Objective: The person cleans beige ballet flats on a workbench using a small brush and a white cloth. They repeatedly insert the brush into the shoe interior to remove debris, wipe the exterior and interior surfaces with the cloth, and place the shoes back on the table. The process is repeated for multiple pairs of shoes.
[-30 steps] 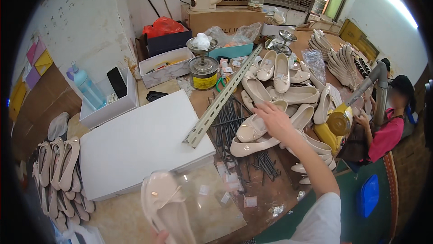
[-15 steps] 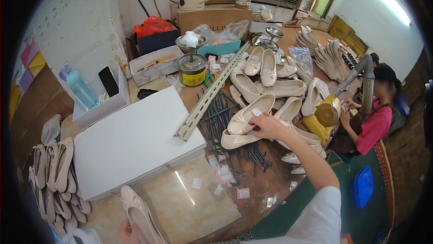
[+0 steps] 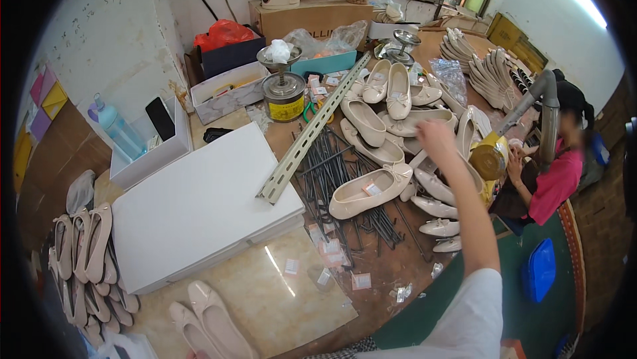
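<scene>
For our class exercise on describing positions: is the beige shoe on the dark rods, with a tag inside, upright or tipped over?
Upright: the beige shoe rests with its opening facing up, showing the tag inside.

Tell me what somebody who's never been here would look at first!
Probably the heap of shiny beige ballet flats right of the table's middle, with the person's right hand over it. Next, perhaps the big flat white slab left of the heap, its right edge overlapped by a slotted metal bar. The red plastic bag at the back and blue plastic tub at lower right stand out too.
</scene>
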The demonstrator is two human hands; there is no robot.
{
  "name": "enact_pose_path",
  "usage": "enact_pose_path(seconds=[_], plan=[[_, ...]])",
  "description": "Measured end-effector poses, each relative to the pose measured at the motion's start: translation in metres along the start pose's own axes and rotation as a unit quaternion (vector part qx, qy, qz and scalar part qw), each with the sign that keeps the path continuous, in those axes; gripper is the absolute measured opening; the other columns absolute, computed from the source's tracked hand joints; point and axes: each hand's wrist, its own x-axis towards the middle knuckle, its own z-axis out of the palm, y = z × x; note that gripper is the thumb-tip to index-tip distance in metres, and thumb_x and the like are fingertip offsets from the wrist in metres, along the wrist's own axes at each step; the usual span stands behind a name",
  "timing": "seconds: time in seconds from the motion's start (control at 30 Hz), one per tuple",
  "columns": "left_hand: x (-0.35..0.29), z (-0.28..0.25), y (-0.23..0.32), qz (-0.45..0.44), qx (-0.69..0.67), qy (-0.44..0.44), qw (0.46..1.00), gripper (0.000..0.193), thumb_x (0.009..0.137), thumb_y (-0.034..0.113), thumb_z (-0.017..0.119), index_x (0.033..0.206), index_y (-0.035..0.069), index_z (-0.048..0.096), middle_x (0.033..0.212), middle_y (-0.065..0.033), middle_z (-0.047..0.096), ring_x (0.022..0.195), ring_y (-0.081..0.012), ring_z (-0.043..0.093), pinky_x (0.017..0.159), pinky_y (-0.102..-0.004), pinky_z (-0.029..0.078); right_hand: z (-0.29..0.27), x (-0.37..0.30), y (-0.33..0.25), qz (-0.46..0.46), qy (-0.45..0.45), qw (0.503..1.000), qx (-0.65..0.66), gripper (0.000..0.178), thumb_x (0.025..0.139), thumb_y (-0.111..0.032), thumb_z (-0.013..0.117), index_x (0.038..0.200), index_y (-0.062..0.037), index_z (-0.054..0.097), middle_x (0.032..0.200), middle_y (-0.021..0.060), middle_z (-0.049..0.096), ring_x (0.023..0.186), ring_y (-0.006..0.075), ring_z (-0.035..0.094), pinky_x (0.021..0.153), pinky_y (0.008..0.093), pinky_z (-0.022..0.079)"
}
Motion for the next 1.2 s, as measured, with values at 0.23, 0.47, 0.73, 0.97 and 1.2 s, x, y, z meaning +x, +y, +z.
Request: enact_pose_path(seconds=[0.23,0.47,0.73,0.97,1.2], plan=[[-0.040,0.039,0.089,0.234,0.166,0.051,0.957,0.048,0.089,0.020,0.066,0.131,0.003,0.052,0.122,-0.0170,0.056,0.104,-0.0267,0.057,0.079,-0.0361,0.050,0.081,0.037,-0.046,0.046,-0.097,0.994,0.024,0.024,0.078,-0.020,0.067,0.096,-0.0042,0.070,0.109,0.0182,0.059,0.101,0.0343,0.058,0.080,0.0464,0.049],[-0.067,0.077,0.110,0.531,0.315,-0.097,0.781,0.060,0.075,0.038,0.070,0.123,0.004,0.056,0.121,-0.0181,0.053,0.115,-0.0397,0.048,0.104,-0.0543,0.031,-0.077,-0.163,-0.223,-0.351,-0.042,0.925,0.139,0.014,0.071,-0.020,0.061,0.084,-0.0143,0.060,0.072,0.0041,0.058,0.069,0.0213,0.061,0.061,0.0355,0.050],[-0.080,0.100,0.125,0.593,0.346,-0.238,0.687,0.066,0.073,0.048,0.072,0.126,0.012,0.056,0.126,-0.0097,0.052,0.126,-0.0323,0.042,0.106,-0.0544,0.031,-0.044,-0.181,-0.251,0.091,-0.353,0.815,0.450,0.035,0.087,-0.011,0.060,0.119,-0.0015,0.053,0.105,0.0117,0.064,0.088,0.0224,0.062,0.078,0.0328,0.051],[-0.077,0.137,0.123,0.635,0.334,-0.256,0.648,0.024,0.071,0.033,0.072,0.077,0.011,0.063,0.082,-0.0027,0.057,0.087,-0.0233,0.053,0.087,-0.0385,0.042,0.019,-0.123,-0.143,-0.007,0.035,0.955,0.296,0.035,0.077,-0.026,0.074,0.095,0.0010,0.062,0.084,0.0154,0.060,0.072,0.0310,0.059,0.066,0.0382,0.048],[-0.060,0.137,0.175,0.620,0.374,-0.274,0.633,0.035,0.076,0.034,0.067,0.099,0.008,0.065,0.102,-0.0111,0.057,0.106,-0.0288,0.051,0.099,-0.0506,0.035,-0.036,-0.112,-0.002,-0.039,-0.101,0.994,0.028,0.032,0.072,-0.012,0.071,0.101,-0.0024,0.060,0.106,0.0176,0.059,0.099,0.0373,0.056,0.083,0.0457,0.045]])
